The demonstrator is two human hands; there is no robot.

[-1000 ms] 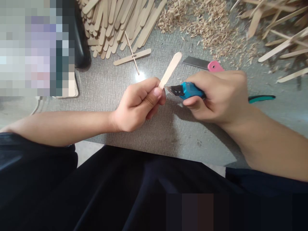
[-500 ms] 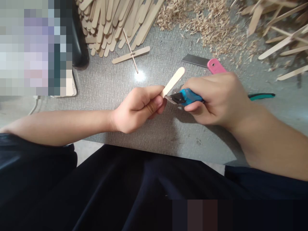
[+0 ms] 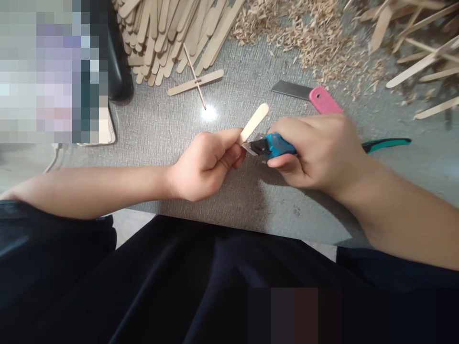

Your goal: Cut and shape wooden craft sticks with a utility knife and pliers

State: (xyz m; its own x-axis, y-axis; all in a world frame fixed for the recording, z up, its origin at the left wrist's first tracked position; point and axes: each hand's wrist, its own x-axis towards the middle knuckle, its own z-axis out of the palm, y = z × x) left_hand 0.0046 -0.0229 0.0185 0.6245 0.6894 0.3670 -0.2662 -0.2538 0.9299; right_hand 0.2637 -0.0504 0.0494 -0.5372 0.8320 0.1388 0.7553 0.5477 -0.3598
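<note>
My left hand point(image 3: 210, 165) is closed around the lower part of a flat wooden craft stick point(image 3: 255, 120), whose rounded end sticks out up and to the right. My right hand point(image 3: 311, 150) grips a blue utility knife point(image 3: 279, 145) with a black front. The knife's blade points left and meets the edge of the stick just beside my left fingertips. The lower end of the stick is hidden in my left hand. Above my right hand lies a pink-handled blade point(image 3: 324, 101), partly covered by that hand.
A pile of craft sticks point(image 3: 179, 33) lies at the top left, with two crossed sticks point(image 3: 196, 82) below it. Wood shavings point(image 3: 308, 43) spread across the top middle. More crossed sticks point(image 3: 412, 69) stand at the top right. A green-and-black handle point(image 3: 389, 144) shows behind my right wrist.
Both hands have shifted slightly left and down, the stick and knife moving with them. Less of the stick shows above my left fingers, and the blade sits closer against it.
</note>
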